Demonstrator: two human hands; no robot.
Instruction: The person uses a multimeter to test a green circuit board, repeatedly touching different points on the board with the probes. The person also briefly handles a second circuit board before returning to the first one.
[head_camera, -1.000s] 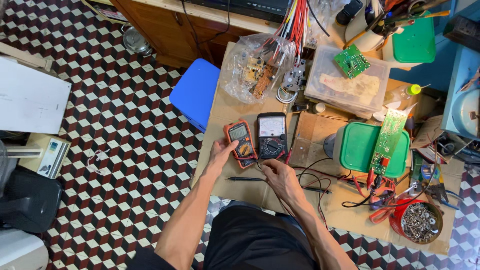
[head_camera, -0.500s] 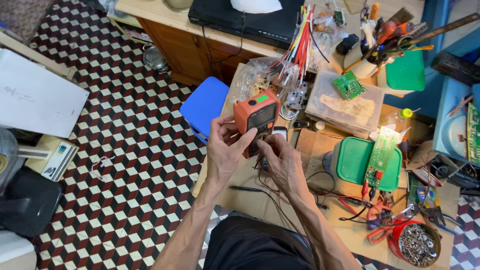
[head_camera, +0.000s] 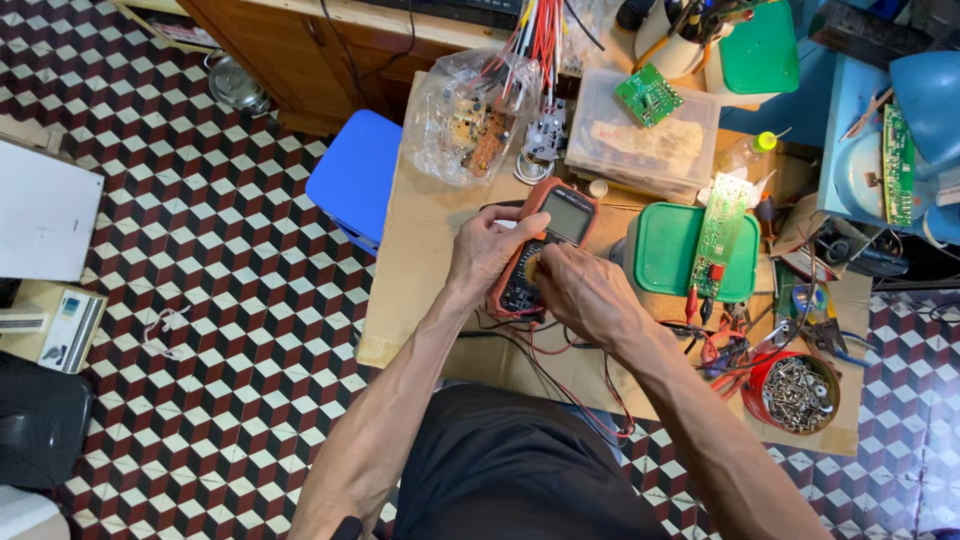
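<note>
I've got the orange multimeter (head_camera: 545, 245) up off the tabletop (head_camera: 420, 270), held between both hands approx. at centre; its long axis runs from screen end, far and to the right, down to dial end, near and to the left, tilted toward me; left hand (head_camera: 487, 250) is clenched round the meter's left edge and underside, thumb over the face; right hand (head_camera: 580, 292) sits on the lower right, fingertips pinching the dial area, so it's grasping the meter too; right is the nearer hand to the dial, left carries the body; red and black leads (head_camera: 560, 365) trail from the meter's near end down past my lap.

Containers: clear plastic bag (head_camera: 470, 120) beyond the meter, w/ circuit boards inside and a bundle of red, yellow and white wires (head_camera: 535, 35) rising out of it; clear lidded box (head_camera: 645, 145) to its right, contents pale and unclear, a small green board (head_camera: 648, 95) lying on the lid; green-lidded tub (head_camera: 680, 250) just right of my right hand, a long green circuit board (head_camera: 722, 225) lying across it; red tin (head_camera: 795, 390) at the near right corner, full of screws; blue stool (head_camera: 355, 175) beside the tabletop's left edge, on the chequered floor (head_camera: 200, 250).
</note>
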